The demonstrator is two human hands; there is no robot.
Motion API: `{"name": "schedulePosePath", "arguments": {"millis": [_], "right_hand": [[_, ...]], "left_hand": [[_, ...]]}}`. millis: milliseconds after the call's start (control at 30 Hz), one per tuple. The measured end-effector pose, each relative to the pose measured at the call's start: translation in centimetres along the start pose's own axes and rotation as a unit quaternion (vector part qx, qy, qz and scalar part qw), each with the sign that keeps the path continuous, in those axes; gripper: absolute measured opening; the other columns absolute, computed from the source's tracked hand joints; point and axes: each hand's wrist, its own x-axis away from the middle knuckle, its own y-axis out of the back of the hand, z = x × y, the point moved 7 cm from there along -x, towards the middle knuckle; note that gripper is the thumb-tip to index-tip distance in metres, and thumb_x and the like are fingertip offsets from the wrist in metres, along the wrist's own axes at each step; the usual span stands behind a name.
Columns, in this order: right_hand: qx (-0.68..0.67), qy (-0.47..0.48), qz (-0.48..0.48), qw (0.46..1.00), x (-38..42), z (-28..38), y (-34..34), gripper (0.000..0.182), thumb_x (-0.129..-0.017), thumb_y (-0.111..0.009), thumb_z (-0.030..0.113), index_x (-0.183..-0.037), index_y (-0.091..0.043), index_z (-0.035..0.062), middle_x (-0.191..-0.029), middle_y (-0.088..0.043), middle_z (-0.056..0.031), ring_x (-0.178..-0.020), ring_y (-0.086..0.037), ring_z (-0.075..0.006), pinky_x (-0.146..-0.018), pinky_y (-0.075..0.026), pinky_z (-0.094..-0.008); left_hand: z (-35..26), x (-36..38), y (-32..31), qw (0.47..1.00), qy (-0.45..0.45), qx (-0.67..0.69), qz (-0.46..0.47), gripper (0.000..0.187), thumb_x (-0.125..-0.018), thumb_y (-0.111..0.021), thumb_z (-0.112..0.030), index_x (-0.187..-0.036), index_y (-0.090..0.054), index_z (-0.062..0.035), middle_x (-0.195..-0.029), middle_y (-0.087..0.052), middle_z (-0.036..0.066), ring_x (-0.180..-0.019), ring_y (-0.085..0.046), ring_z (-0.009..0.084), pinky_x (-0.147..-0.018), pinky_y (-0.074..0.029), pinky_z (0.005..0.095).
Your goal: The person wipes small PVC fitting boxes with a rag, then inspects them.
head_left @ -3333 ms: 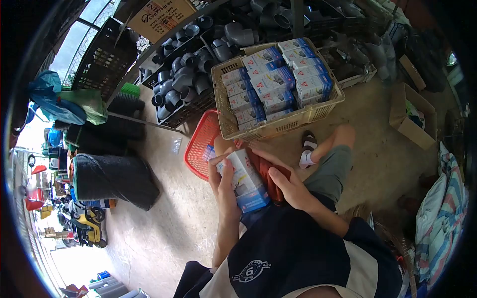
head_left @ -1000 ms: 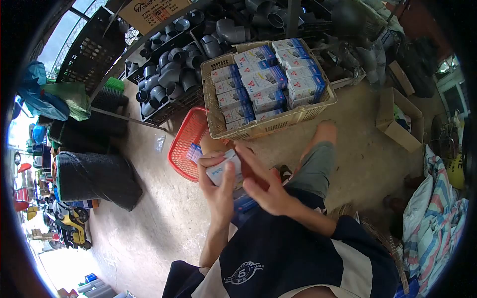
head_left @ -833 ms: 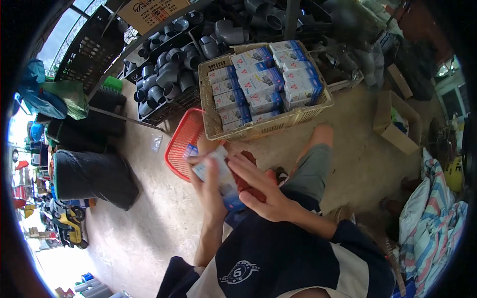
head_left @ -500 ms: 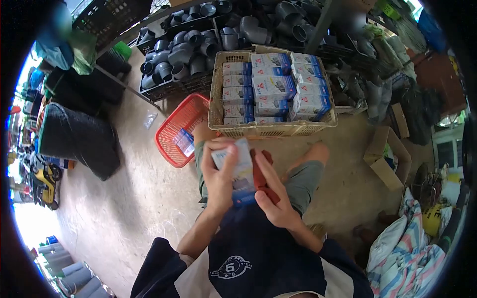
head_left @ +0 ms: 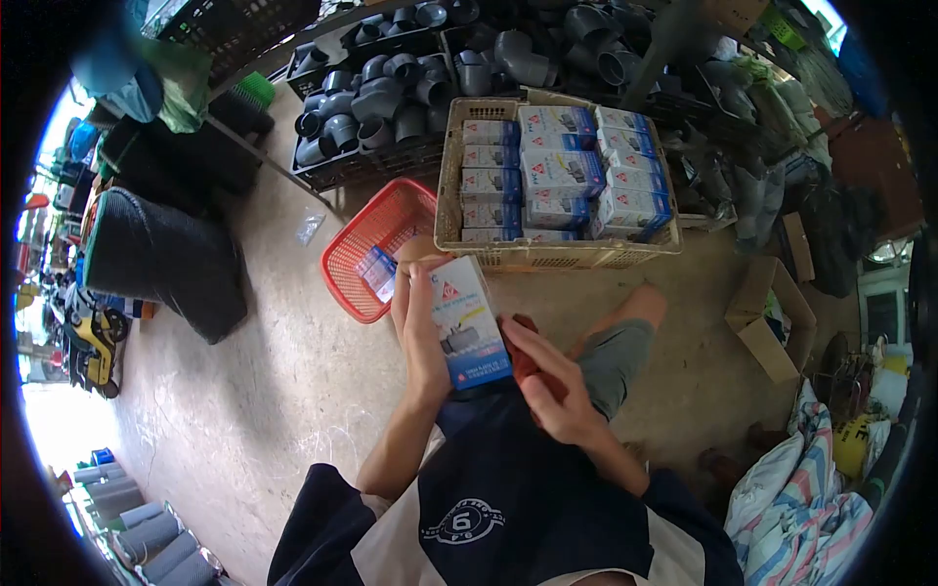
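Note:
My left hand (head_left: 422,342) is closed around the left side of a white and blue printed cardboard box (head_left: 466,317), held above my lap with its printed front up. A red triangle and a picture of a grey part show on that face. At the box's right edge is my right hand (head_left: 562,396), its fingers wrapped round a reddish-brown cloth (head_left: 523,361). Beyond the hands stands a beige plastic crate (head_left: 557,259) holding several rows of similar boxes (head_left: 562,174). A red plastic basket (head_left: 342,264) sits left of the crate, with another blue and white box (head_left: 376,271) inside.
Black crates of grey pipe fittings (head_left: 376,103) stand behind the beige crate. To the left are dark mesh rolls (head_left: 161,264) and a small plastic bag (head_left: 310,227) on the floor. An open cardboard carton (head_left: 772,322) and a striped sack (head_left: 806,488) lie to the right.
The box has been turned so its printed front faces up more plainly. My left thumb has moved off that front. The surroundings have shifted slightly right in view.

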Motion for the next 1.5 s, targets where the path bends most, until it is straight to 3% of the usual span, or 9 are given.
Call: {"name": "schedulePosePath", "arguments": {"millis": [100, 300, 467, 733, 800, 933, 1133, 1367, 1500], "right_hand": [[-0.253, -0.127, -0.025, 0.959, 1.1, -3.7, 1.0, 0.061, -0.109, -0.040, 0.035, -0.156, -0.030, -0.0020, -0.158, -0.039, -0.0170, -0.145, -0.039, -0.0268, -0.118, -0.029, -0.0385], [-0.355, -0.032, -0.108, 0.928, -1.7, -1.2, 0.4, 0.067, -0.110, -0.032, 0.045, -0.158, -0.023, -0.0002, -0.162, -0.030, -0.0138, -0.148, -0.032, -0.0243, -0.122, -0.024, -0.0386], [-0.251, -0.029, -0.091, 0.963, -1.9, -1.5, 1.1, 0.065, -0.110, -0.031, 0.043, -0.159, -0.023, 0.0002, -0.164, -0.027, -0.0122, -0.150, -0.029, -0.0239, -0.121, -0.023, -0.0364], [0.249, 0.136, -0.061, 0.957, -4.1, 2.3, -0.4, 0.066, -0.096, -0.061, 0.020, -0.154, -0.036, 0.0008, -0.162, -0.030, -0.0197, -0.152, -0.023, -0.0403, -0.121, -0.021, -0.0500], [0.305, 0.154, -0.067, 0.938, -4.4, 2.7, -0.5, 0.063, -0.095, -0.063, 0.022, -0.151, -0.042, 0.0026, -0.159, -0.037, -0.0172, -0.150, -0.027, -0.0410, -0.119, -0.027, -0.0512], [0.335, 0.173, 0.055, 0.925, -1.6, 3.0, -3.0, 0.064, -0.093, -0.066, 0.023, -0.150, -0.044, 0.0027, -0.157, -0.040, -0.0157, -0.147, -0.035, -0.0387, -0.115, -0.036, -0.0519], [0.274, 0.197, 0.002, 0.941, -5.2, 4.1, 0.7, 0.062, -0.094, -0.065, 0.025, -0.149, -0.046, 0.0069, -0.156, -0.043, -0.0126, -0.148, -0.036, -0.0323, -0.113, -0.037, -0.0507], [0.351, 0.226, 0.143, 0.897, -0.1, 3.3, -4.3, 0.061, -0.094, -0.065, 0.028, -0.150, -0.047, 0.0121, -0.155, -0.046, -0.0030, -0.145, -0.041, -0.0217, -0.109, -0.040, -0.0422], [0.108, 0.250, 0.033, 0.962, -0.5, 5.8, 0.8, 0.064, -0.101, -0.054, 0.044, -0.150, -0.045, 0.0034, -0.154, -0.046, -0.0173, -0.144, -0.043, -0.0327, -0.111, -0.038, -0.0408]], "left_hand": [[0.5, -0.1, 0.1, 0.998, 0.029, 0.053, 0.000, 0.034, -0.109, -0.040, -0.032, -0.112, -0.057, -0.0034, -0.100, -0.062, 0.008, -0.089, -0.063, 0.0168, -0.082, -0.052, 0.0307], [0.8, 2.4, -3.4, 0.980, -0.130, -0.101, 0.114, 0.036, -0.111, -0.036, -0.033, -0.116, -0.055, -0.0033, -0.116, -0.059, 0.010, -0.106, -0.056, 0.0178, -0.097, -0.044, 0.0327], [1.3, 1.7, -2.4, 0.946, -0.104, -0.247, 0.183, 0.036, -0.111, -0.036, -0.031, -0.130, -0.048, -0.0029, -0.123, -0.054, 0.010, -0.117, -0.051, 0.0160, -0.104, -0.039, 0.0325], [4.3, 3.5, -3.1, 0.960, 0.233, 0.048, 0.145, 0.051, -0.110, -0.026, -0.051, -0.127, -0.051, -0.0094, -0.122, -0.061, 0.012, -0.116, -0.060, 0.0189, -0.104, -0.048, 0.0360], [4.7, 3.1, -3.1, 0.966, 0.216, 0.095, 0.102, 0.051, -0.109, -0.027, -0.053, -0.125, -0.052, -0.0111, -0.120, -0.062, 0.012, -0.113, -0.062, 0.0195, -0.102, -0.050, 0.0364], [4.8, 0.6, -0.9, 0.971, 0.183, 0.113, 0.105, 0.055, -0.107, -0.028, -0.058, -0.123, -0.052, -0.0119, -0.117, -0.063, 0.010, -0.109, -0.063, 0.0205, -0.099, -0.052, 0.0377], [4.0, 3.0, -4.6, 0.973, 0.203, 0.074, 0.077, 0.062, -0.106, -0.026, -0.063, -0.125, -0.052, -0.0097, -0.114, -0.064, 0.010, -0.107, -0.063, 0.0233, -0.097, -0.052, 0.0377], [1.9, -1.5, -1.1, 0.959, 0.188, 0.186, 0.102, 0.063, -0.102, -0.030, -0.068, -0.121, -0.054, -0.0129, -0.109, -0.065, 0.008, -0.094, -0.065, 0.0214, -0.083, -0.057, 0.0378], [2.5, -1.4, -0.7, 0.962, 0.184, 0.174, 0.104, 0.065, -0.102, -0.028, -0.070, -0.122, -0.054, -0.0133, -0.108, -0.065, 0.009, -0.097, -0.065, 0.0216, -0.087, -0.056, 0.0386]]}}
